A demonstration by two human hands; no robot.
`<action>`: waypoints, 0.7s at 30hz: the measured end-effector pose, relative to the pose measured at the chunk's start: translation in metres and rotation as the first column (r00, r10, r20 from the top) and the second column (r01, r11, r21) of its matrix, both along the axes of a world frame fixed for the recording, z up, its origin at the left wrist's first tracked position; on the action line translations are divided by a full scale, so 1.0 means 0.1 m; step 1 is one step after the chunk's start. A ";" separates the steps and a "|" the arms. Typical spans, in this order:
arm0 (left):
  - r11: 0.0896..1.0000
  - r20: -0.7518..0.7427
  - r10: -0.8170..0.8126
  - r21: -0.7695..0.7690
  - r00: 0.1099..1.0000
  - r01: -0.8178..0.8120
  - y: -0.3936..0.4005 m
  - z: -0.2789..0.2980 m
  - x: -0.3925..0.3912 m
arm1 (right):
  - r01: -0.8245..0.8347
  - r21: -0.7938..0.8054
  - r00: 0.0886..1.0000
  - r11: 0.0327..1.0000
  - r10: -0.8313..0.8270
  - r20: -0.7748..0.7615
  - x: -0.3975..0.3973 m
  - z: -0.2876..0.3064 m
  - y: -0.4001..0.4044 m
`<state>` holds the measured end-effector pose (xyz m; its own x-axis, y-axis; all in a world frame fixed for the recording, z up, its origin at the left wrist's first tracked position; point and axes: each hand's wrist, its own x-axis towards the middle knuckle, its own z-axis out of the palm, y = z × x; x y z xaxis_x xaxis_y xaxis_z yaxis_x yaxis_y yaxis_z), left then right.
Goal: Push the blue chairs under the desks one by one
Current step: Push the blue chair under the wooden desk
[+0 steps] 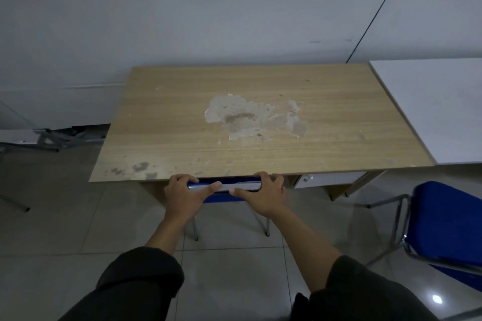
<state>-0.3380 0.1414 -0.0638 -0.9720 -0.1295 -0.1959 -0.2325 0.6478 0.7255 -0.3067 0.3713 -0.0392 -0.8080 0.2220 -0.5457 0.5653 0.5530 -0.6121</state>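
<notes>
Head camera view, looking down at 2 bare forearms in dark sleeves reaching forward. Both hands grip the top edge of a blue chair backrest (226,186), which sits just at the near edge of a wooden desk (182,122) — the seat is hidden beneath the desktop, so the chair is tucked under. The left hand (184,194) wraps the backrest's left end, fingers curled over the far side and thumb lying along the near side. The right hand (263,195) wraps the right end the same way, its thumb pointing toward the left hand; the 2 thumbs nearly meet at the middle of the backrest. Below the hands, 2 metal chair legs (266,225) stand on the grey tiled floor (78,229).

Just beyond the fingers the light wood desktop spreads away toward a white wall (182,8). Farther out from the hands, near the middle of the desktop, a large patch of peeled veneer (250,117) shows paler material. More worn spots lie along the near edge, left of the left hand.

To the right of the right hand, under the desktop, a white drawer front (328,180) is visible. Farther right, a white table (438,112) touches the desk's right side. Well right of the right forearm stands a second blue chair (448,227) with a chrome frame — out on the open floor, not under any desk. Far left of the left hand, grey metal framework (52,137) lies by the wall.
</notes>
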 end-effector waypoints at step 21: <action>0.933 0.113 -0.304 -0.165 0.946 0.320 0.31 0.63 1.03 | -0.116 0.000 0.977 0.993 0.114 -0.183 0.58 0.42 0.12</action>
<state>-0.2354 0.1722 -0.0008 -0.9500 0.1369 -0.2808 -0.0534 0.8144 0.5778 -0.2490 0.3831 0.0031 -0.9138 0.1170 -0.3890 0.3770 0.6007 -0.7050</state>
